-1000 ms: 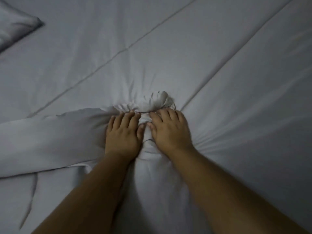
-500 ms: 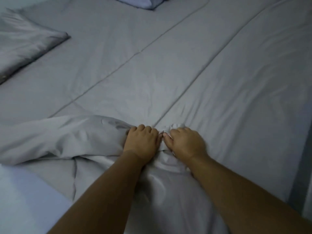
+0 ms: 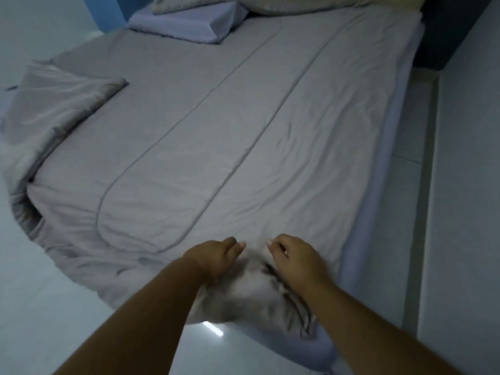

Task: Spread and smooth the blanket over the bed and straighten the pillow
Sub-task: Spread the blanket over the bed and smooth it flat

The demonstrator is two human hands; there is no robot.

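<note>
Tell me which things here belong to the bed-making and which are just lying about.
Job: blanket; lavender pillow; left hand and right hand, gripping the blanket's near edge.
Lying about: grey bedding heaped at the head; mattress edge; floor.

Blanket [image 3: 243, 136]: plain grey-taupe, no print; long stitched seam lines slightly darker grey. Dark streaks near its close edge, prob. fold shadows (blurred). Pillow [image 3: 186, 24]: pale lavender-white, plain. Bed [image 3: 373, 220] side edge: same pale lavender. Floor [image 3: 38, 307]: glossy whitish-grey w/ one bright reflection. Wall [image 3: 108, 9]: blue. Panel [image 3: 443, 31] at bed head: v. dark.
</note>
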